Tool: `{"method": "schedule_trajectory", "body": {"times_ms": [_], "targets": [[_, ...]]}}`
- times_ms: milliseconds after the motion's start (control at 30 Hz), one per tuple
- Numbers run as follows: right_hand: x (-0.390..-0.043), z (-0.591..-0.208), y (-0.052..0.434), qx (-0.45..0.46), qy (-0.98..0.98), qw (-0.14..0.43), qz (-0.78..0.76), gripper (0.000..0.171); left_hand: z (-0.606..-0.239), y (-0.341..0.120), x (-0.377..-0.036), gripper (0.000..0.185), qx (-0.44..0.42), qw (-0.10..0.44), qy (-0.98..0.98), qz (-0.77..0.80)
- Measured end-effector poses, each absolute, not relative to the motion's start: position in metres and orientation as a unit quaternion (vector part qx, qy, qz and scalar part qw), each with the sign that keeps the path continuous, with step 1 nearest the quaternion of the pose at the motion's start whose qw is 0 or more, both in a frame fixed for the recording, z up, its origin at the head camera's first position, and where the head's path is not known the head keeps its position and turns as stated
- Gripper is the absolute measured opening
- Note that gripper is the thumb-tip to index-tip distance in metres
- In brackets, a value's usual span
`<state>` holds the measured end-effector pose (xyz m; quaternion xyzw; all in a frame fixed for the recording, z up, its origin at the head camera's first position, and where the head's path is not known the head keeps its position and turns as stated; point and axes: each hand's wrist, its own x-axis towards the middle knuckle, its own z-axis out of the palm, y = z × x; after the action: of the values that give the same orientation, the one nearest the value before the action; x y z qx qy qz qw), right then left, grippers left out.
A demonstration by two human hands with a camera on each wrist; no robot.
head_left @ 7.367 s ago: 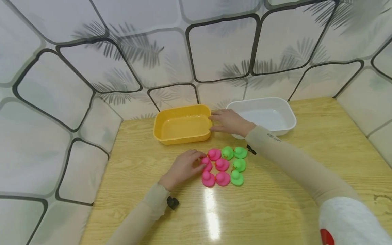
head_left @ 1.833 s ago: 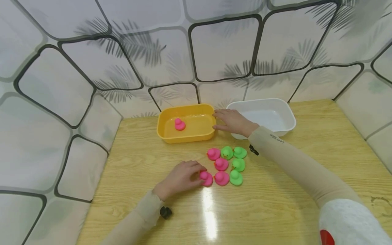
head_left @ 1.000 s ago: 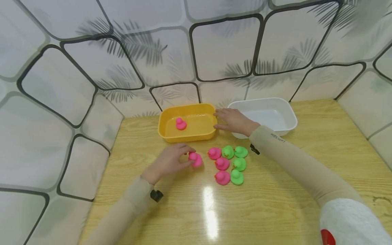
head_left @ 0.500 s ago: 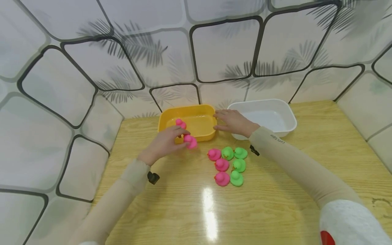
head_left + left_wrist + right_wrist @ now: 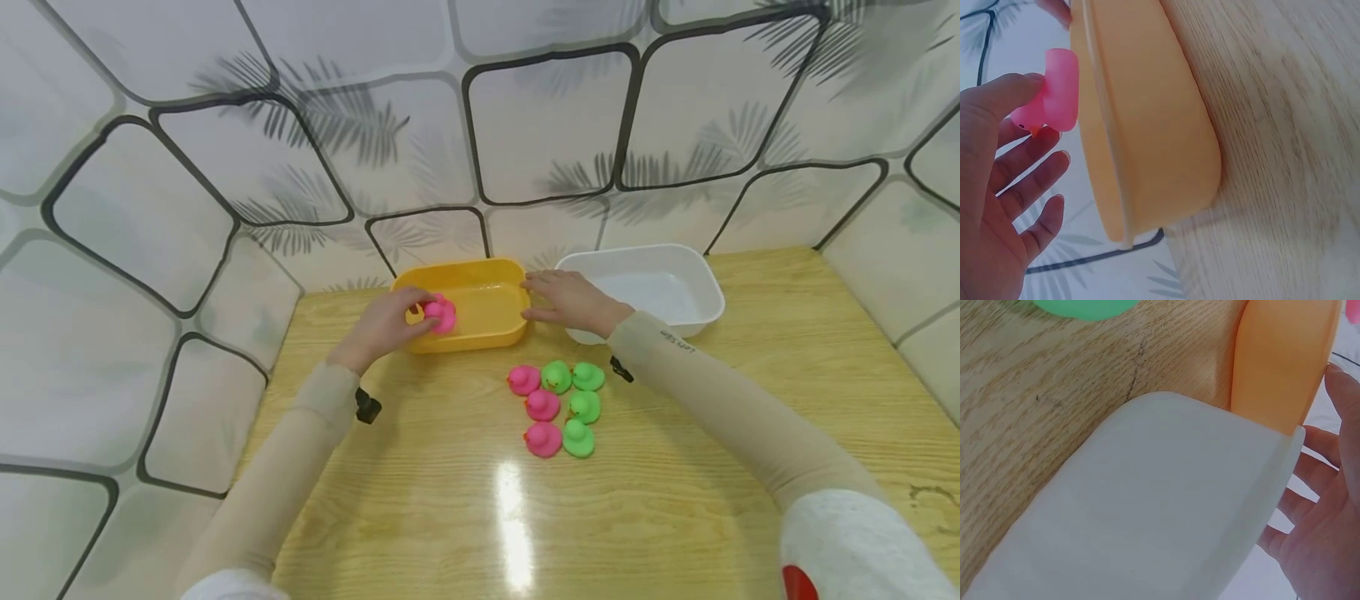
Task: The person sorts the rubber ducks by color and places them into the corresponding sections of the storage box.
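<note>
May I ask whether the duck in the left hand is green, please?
No, the left wrist view shows the left hand pinching a pink duck.

- Tabletop (image 5: pixel 420 517): light wood grain; bright elongated reflection (image 5: pixel 513 533) on near section.
- Dark curved mark (image 5: pixel 933 493): on tabletop, right side.
- Backdrop (image 5: pixel 551 133): whitish, rounded black and grey outlines, grey palm fronds (image 5: pixel 348 121); behind tabletop and along both sides.
</note>
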<state>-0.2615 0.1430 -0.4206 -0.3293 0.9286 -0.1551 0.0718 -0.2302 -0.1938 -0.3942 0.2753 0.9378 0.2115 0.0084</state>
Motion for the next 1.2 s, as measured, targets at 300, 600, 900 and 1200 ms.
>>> {"method": "schedule_trajectory", "body": {"times_ms": [300,600,900,1200], "targets": [[-0.261,-0.421,0.143,-0.328,0.929,0.074,-0.156,0.065,-0.409,-0.207,-0.246,0.033,0.261,-0.012,0.947,0.186],[-0.263,-0.423,0.143,-0.327,0.930,0.074,-0.152,0.066,-0.417,-0.212,-0.249,0.035,0.240,-0.004,0.959,0.152],[-0.265,-0.421,0.141,-0.325,0.931,0.080,-0.148,0.066,-0.421,-0.215,-0.243,0.036,0.231,-0.007,0.958,0.169],[-0.262,-0.421,0.142,-0.324,0.930,0.077,-0.154,0.064,-0.418,-0.213,-0.227,0.031,0.255,-0.038,0.948,0.186]]}}
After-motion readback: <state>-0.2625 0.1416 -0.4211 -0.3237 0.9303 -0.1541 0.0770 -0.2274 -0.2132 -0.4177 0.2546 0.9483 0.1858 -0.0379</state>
